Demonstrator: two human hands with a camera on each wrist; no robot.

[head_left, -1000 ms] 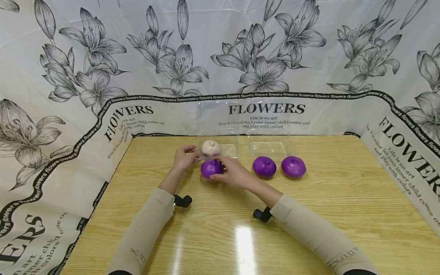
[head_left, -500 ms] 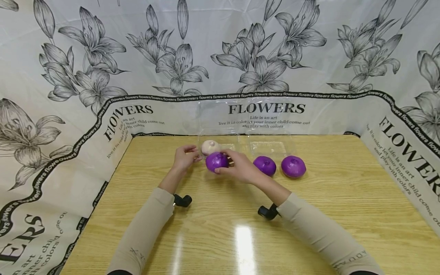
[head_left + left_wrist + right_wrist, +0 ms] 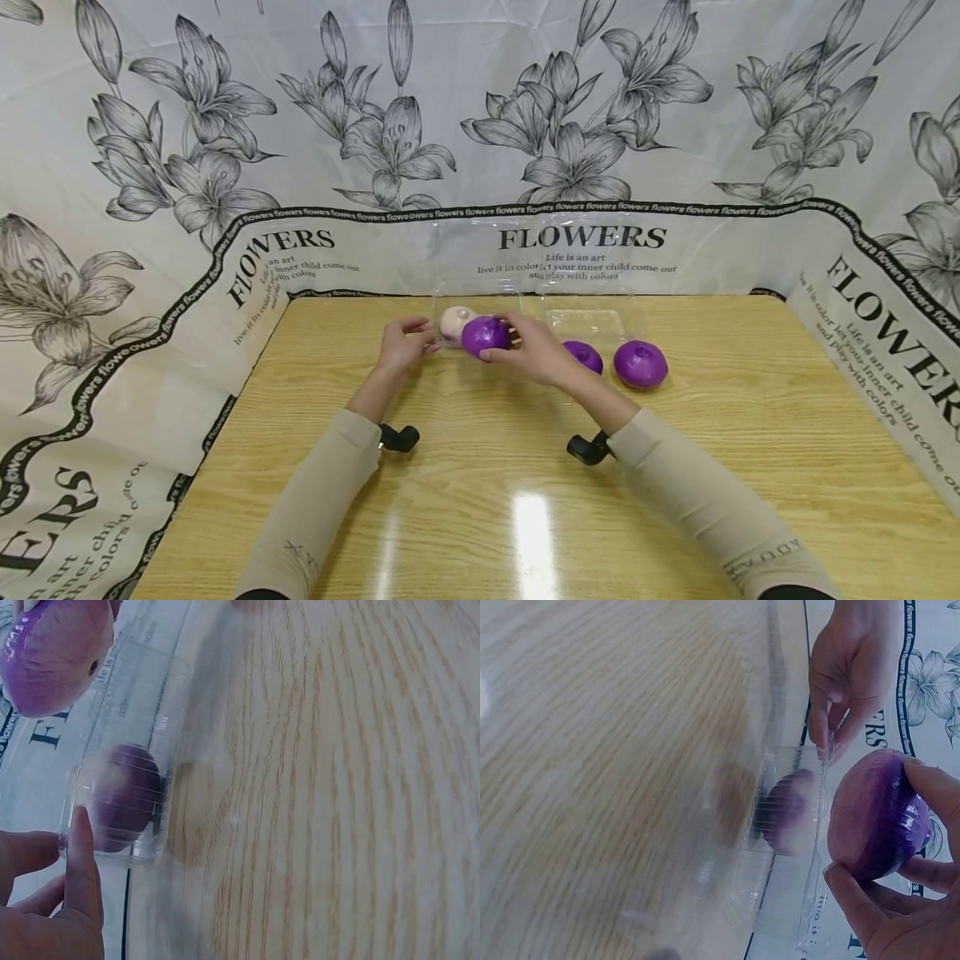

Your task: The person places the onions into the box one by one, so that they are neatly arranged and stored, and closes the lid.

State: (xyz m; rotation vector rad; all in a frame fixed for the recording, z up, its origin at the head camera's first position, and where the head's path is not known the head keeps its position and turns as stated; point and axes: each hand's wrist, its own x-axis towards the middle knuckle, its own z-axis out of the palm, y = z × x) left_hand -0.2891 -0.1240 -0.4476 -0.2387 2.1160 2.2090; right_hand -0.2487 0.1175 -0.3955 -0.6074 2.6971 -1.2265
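My left hand (image 3: pixel 405 343) pinches the near-left rim of a clear plastic clamshell box (image 3: pixel 784 889), thumb and forefinger meeting at its edge in the right wrist view. Inside the box's left part sits a pale-topped onion (image 3: pixel 135 799) with a purple underside. My right hand (image 3: pixel 536 354) grips a purple onion (image 3: pixel 877 814) by its side, thumb across from the fingers. That onion is raised above the table, right at the box's front rim, and overlaps the pale-topped one in the head view. Its underside looks pinkish in both wrist views.
A second clear clamshell box (image 3: pixel 588 321) stands open to the right. In front of it lie a purple onion (image 3: pixel 583 356), partly hidden by my right arm, and another purple onion (image 3: pixel 640 364). Flowered cloth (image 3: pixel 405 250) rises behind the wooden table (image 3: pixel 465 483).
My right hand has lifted the purple onion off the table and carried it right and away from me, up to the box. My left hand stays at the box's rim.
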